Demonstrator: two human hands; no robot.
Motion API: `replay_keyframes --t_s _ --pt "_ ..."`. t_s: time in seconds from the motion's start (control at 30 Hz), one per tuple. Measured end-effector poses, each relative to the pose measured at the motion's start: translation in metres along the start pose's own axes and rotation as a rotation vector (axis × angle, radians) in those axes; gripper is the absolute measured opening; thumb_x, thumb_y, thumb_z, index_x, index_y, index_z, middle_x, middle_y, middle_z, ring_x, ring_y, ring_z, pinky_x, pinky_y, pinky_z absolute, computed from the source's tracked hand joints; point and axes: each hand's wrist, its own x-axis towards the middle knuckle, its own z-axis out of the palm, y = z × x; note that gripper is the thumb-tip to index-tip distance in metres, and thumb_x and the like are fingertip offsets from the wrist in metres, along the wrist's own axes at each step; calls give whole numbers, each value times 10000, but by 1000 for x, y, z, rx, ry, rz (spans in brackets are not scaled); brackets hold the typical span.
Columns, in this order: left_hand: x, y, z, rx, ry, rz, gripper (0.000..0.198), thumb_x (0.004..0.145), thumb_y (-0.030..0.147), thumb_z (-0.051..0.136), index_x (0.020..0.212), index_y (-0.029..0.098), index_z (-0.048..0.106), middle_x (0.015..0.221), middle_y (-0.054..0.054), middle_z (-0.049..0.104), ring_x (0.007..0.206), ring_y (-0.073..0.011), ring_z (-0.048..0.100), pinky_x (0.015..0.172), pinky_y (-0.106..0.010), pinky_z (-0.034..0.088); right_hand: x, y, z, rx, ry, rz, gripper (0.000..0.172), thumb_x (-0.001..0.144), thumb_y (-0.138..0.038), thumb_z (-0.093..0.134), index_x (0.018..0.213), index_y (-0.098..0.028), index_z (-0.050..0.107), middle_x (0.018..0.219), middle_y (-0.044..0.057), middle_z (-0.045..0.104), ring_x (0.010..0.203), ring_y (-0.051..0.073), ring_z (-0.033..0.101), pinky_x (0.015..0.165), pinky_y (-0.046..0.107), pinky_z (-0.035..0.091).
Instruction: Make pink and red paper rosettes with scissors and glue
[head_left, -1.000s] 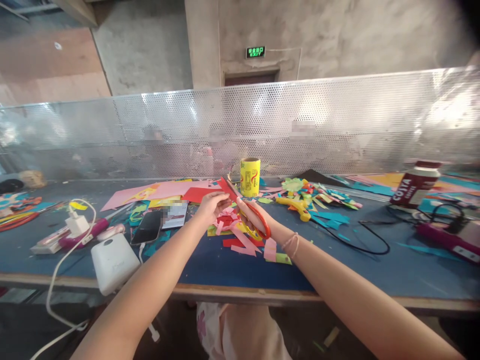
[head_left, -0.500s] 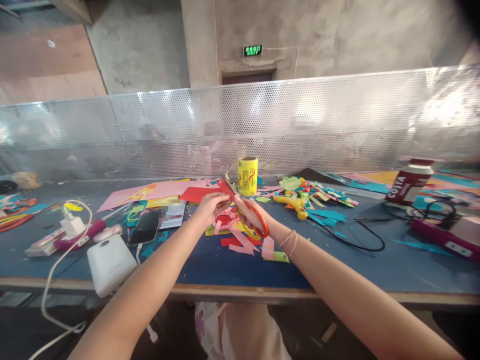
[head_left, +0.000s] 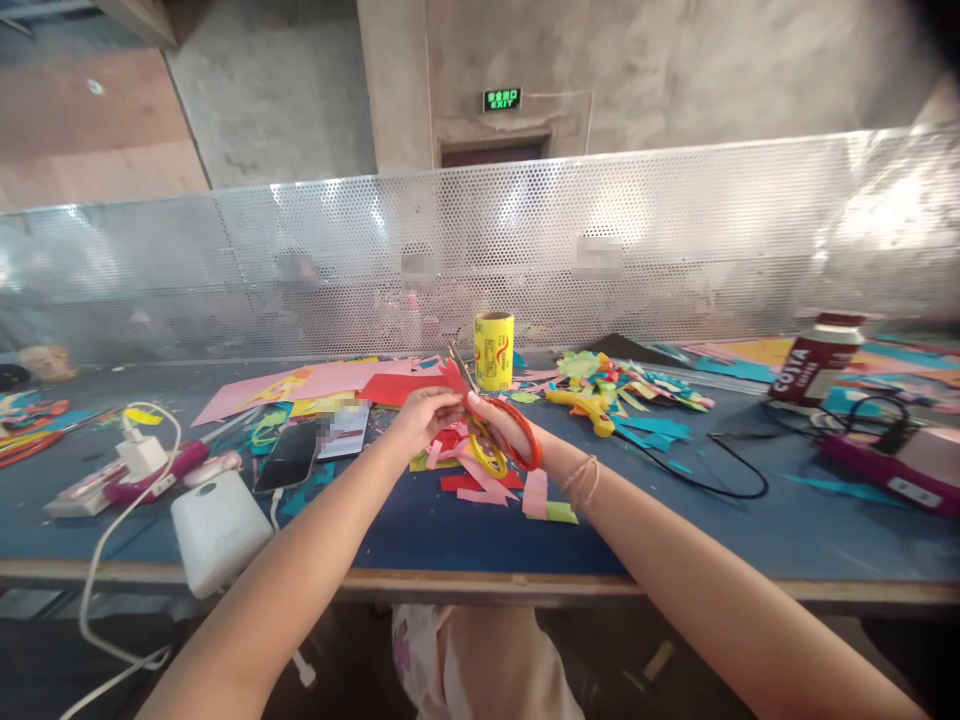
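In the head view, the left hand (head_left: 433,420) pinches a small piece of red paper (head_left: 453,376) between thumb and fingers. The right hand (head_left: 501,425) is curled around the scissors (head_left: 466,376), its fingers at the handles, with the orange and yellow loops standing apart. The scissors' long axis slants from the right palm, near the person, away and slightly left, so the blades reach past the fingertips of both hands. The red paper stands at the blades' left side, just beyond the left fingertips; of the two hands, the left is nearer to it, being in contact with it. Whether the blades straddle its edge or only lie against it, I cannot tell.

Below both hands, paper scraps (head_left: 484,480) lie on the tabletop (head_left: 450,535). A yellow roll (head_left: 494,350) stands upright just beyond the blades.
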Motion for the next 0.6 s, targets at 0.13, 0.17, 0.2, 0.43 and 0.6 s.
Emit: replay_keyframes --t_s 0.13,0.17,0.2,0.43,0.6 --pt "0 1 0 26 -17 -18 81 600 52 657 571 126 640 552 -33 643 507 -105 595 571 -218 499 0 -1 -5 174 -105 41 532 785 -670 400 554 -191 387 447 -48 345 394 75 329 395 220 266" --pt "0 1 0 35 -18 -22 77 600 52 655 576 124 643 548 -34 642 502 -105 594 557 -215 496 1 0 -6 184 -101 46 526 790 -663 403 557 -192 379 446 -51 338 393 73 323 396 218 258" --pt "0 0 0 43 -17 -25 75 600 53 654 577 124 643 538 -33 637 495 -105 591 544 -213 492 2 2 -7 189 -96 49 519 793 -656 407 562 -193 372 447 -53 335 394 72 320 397 216 255" --pt "2 -4 -3 74 -22 -42 70 608 62 683 609 112 633 546 -34 634 488 -105 596 543 -219 501 6 11 -4 179 -43 43 530 819 -678 300 612 -198 390 480 -46 375 395 80 336 394 220 291" --pt "0 -2 0 75 -21 -59 104 603 59 710 620 107 619 546 -32 636 510 -114 616 561 -219 511 9 10 0 180 -35 48 554 821 -690 248 607 -204 405 486 -30 402 385 88 338 383 238 304"
